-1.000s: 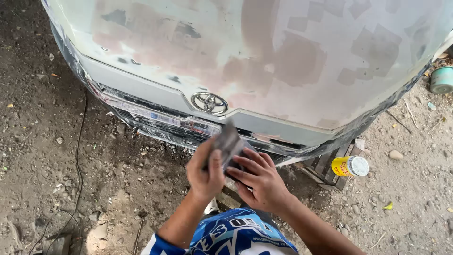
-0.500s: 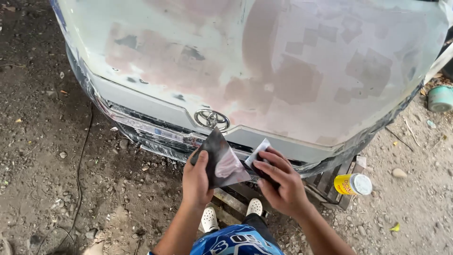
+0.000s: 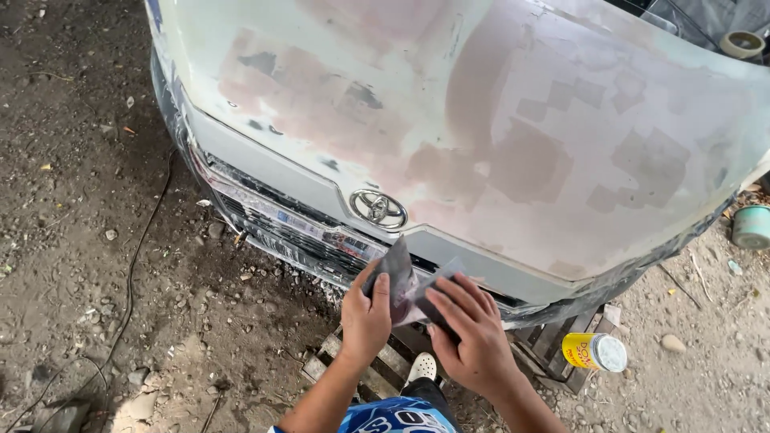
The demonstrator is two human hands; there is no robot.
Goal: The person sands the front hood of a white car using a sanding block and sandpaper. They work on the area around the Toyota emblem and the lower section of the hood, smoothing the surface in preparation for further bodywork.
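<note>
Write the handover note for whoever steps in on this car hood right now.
Left hand: gripping the near edge of a dark sheet of sandpaper.
Right hand: fingers spread over the same sheet's other end, pressing or folding it; both hands hold it in front of the grille, off the panel.
Car hood: sanded dull, with pinkish and grey filler patches across it.
Nearby: yellow can lying on the wooden pallet, cable on the dirt.
Done: filler on, much of it flattened.
Left: sandpaper not yet on the hood.

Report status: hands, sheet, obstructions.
Left hand and right hand both grip the dark grey folded sandpaper sheet. Sheet held in front of the patchy primed car hood, below its front edge. Nothing between them.
</note>
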